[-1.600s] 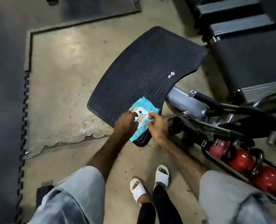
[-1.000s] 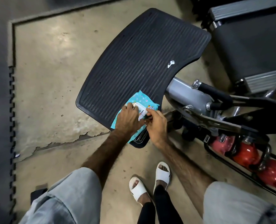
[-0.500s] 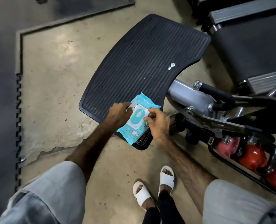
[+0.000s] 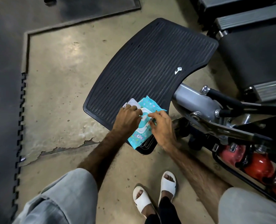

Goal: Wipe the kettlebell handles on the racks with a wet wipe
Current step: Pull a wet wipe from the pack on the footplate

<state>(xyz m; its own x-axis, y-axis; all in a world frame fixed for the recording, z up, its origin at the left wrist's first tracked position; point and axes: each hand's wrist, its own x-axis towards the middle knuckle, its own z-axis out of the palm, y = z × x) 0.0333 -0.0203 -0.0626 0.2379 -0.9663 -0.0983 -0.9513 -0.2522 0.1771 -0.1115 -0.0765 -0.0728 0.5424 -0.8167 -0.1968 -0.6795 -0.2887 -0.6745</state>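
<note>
With the turquoise plastic wet-wipe pack [image 4: 142,126] pinned on the black ribbed platform [image 4: 147,67] by the curled left hand [image 4: 128,118], one wipe is best pinched out by the right hand [image 4: 160,125], whose fingers are bent at the opening, their hold unclear.

The wipes pack [image 4: 141,126] lies on the ribbed platform's [image 4: 143,65] near edge, a key [image 4: 177,70] farther back on it. Kettlebells [image 4: 256,165] sit on a rack right of the platform.

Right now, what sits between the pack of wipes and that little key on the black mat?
Nothing. In the head view, only bare ribbed mat runs from the wipes pack up to the key. Both hands are at the pack's nearer end.
</note>
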